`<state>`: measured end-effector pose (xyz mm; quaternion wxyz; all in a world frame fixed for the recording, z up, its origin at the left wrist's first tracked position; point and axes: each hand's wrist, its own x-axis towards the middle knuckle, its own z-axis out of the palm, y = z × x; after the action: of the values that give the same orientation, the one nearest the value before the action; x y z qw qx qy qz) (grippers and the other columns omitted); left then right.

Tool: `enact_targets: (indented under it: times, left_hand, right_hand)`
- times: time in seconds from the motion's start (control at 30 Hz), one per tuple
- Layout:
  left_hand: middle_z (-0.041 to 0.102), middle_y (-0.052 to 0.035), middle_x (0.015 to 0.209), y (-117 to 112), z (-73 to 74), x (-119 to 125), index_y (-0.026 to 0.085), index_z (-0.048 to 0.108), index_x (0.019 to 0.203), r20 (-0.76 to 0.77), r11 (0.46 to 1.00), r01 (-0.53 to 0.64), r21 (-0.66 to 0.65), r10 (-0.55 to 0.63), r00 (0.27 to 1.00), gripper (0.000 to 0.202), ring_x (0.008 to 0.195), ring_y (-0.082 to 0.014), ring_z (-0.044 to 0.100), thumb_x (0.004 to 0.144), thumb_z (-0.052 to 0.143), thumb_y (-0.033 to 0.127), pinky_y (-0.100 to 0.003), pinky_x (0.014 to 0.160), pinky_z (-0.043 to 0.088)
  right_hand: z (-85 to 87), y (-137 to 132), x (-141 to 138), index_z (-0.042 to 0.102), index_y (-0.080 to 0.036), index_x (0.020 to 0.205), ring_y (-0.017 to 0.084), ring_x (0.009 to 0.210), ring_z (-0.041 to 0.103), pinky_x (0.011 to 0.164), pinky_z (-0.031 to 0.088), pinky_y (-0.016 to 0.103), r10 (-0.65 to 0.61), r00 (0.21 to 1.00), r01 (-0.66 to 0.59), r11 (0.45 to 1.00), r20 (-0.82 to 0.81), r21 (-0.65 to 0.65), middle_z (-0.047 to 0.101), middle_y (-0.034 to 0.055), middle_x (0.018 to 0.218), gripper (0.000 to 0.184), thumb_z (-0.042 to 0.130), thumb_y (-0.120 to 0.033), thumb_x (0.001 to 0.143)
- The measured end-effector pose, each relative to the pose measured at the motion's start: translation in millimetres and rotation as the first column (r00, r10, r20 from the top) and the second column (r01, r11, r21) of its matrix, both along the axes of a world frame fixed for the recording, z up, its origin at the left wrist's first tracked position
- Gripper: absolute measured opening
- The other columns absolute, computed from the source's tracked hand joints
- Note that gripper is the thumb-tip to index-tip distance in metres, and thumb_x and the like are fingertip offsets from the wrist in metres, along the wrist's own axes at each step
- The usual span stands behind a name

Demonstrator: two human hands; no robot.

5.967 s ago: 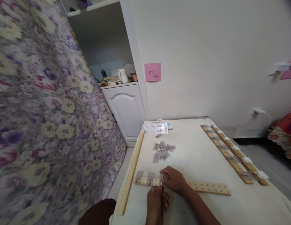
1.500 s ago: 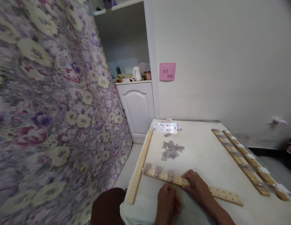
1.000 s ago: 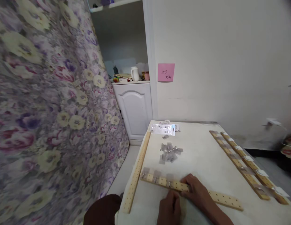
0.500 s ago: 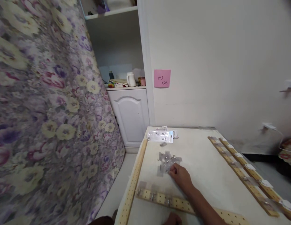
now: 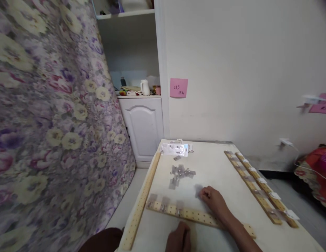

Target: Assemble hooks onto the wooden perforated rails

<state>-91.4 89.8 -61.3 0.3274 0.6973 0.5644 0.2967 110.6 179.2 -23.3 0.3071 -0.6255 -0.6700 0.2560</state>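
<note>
Beside floral curtain [image 5: 60,122], pale table [image 5: 212,168]

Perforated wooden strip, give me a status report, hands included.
Right hand pinching blurred translucent tab; left hand curled nearby. Perforated wooden strip: three hooks at left end. Right forearm covers part.

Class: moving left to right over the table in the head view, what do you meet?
Long perforated strip, heap of clear-backed hooks, right hand, strip with clear-backed pieces, strip with white pieces.
</note>
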Motion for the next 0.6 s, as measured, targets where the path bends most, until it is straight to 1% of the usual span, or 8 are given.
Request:
enact_targets:
  times: [0.07,0.13,0.23,0.3,0.4,0.47,0.53,0.6]
  left_hand:
    - [0.056,0.0013,0.061,-2,5.5,0,0.023,0.049,0.075,-0.027,1.0,-0.001,0.011,0.001,1.0,0.017,0.059,-0.0148,0.053,0.085,0.036,0.028,-0.024,0.058,0.034]
    - [0.058,0.0005,0.063,-4,11.3,1,0.023,0.049,0.075,-0.046,1.0,-0.006,0.014,0.006,0.999,0.018,0.062,-0.0153,0.055,0.085,0.034,0.028,-0.024,0.06,0.035]
    - [0.059,0.0001,0.065,-8,21.4,3,0.022,0.049,0.075,-0.049,1.0,-0.014,0.009,0.014,0.999,0.02,0.064,-0.0152,0.055,0.087,0.033,0.028,-0.024,0.061,0.036]
    - [0.059,0.0003,0.065,-10,27.9,4,0.022,0.049,0.075,-0.022,1.0,-0.017,0.002,0.017,1.0,0.02,0.064,-0.0149,0.055,0.087,0.034,0.029,-0.024,0.061,0.036]
    - [0.06,0.0002,0.066,-11,33.7,5,0.022,0.05,0.076,0.024,1.0,-0.021,-0.005,0.021,0.999,0.021,0.065,-0.0151,0.056,0.087,0.035,0.031,-0.024,0.062,0.037]
    - [0.059,0.0008,0.064,-12,33.9,5,0.022,0.051,0.075,0.055,0.999,-0.039,-0.009,0.04,0.998,0.022,0.063,-0.0151,0.055,0.086,0.037,0.034,-0.024,0.061,0.037]
    - [0.058,0.0016,0.062,-13,31.9,7,0.022,0.052,0.073,0.104,0.998,-0.07,0.003,0.07,0.992,0.022,0.062,-0.0143,0.053,0.085,0.039,0.035,-0.023,0.06,0.037]
    - [0.054,0.0029,0.057,-14,29.4,12,0.021,0.052,0.071,0.176,0.995,-0.101,-0.009,0.101,0.979,0.023,0.058,-0.0128,0.049,0.084,0.042,0.036,-0.022,0.056,0.035]
  right_hand:
    - [5.2,-9,6,0.063,-0.023,0.074,0.015,0.071,0.056,0.062,0.035,0.024,-0.064,0.992,0.053,0.993,0.113,0.104,0.058,0.0012,0.08,0.021,0.045,-0.027,0.083]
    - [9.3,-14,11,0.062,-0.024,0.077,0.015,0.07,0.055,0.061,0.035,0.024,-0.11,0.973,0.071,0.979,0.201,0.191,0.056,0.0009,0.082,0.024,0.041,-0.03,0.086]
    - [13.0,-13,21,0.062,-0.024,0.081,0.016,0.074,0.056,0.061,0.036,0.024,-0.148,0.968,0.096,0.965,0.205,0.244,0.055,0.0012,0.085,0.025,0.038,-0.031,0.088]
    - [14.5,-9,29,0.062,-0.024,0.084,0.016,0.078,0.057,0.063,0.038,0.025,-0.143,0.974,0.094,0.961,0.175,0.259,0.056,0.002,0.088,0.025,0.038,-0.031,0.088]
    - [17.5,0,43,0.061,-0.023,0.081,0.017,0.079,0.057,0.067,0.04,0.026,-0.108,0.989,0.08,0.963,0.097,0.257,0.057,0.0035,0.09,0.023,0.041,-0.032,0.087]
    - [21.0,5,50,0.062,-0.021,0.078,0.019,0.081,0.056,0.07,0.042,0.028,-0.064,0.998,0.068,0.966,-0.022,0.248,0.058,0.005,0.089,0.022,0.044,-0.033,0.085]
    - [26.1,5,53,0.063,-0.02,0.078,0.02,0.082,0.056,0.073,0.044,0.029,0.046,0.987,-0.011,0.975,-0.151,0.223,0.059,0.0059,0.088,0.022,0.048,-0.035,0.083]
    - [32.7,0,53,0.064,-0.02,0.077,0.02,0.082,0.057,0.073,0.044,0.029,0.179,0.953,-0.138,0.975,-0.245,0.175,0.061,0.0055,0.086,0.022,0.051,-0.038,0.082]
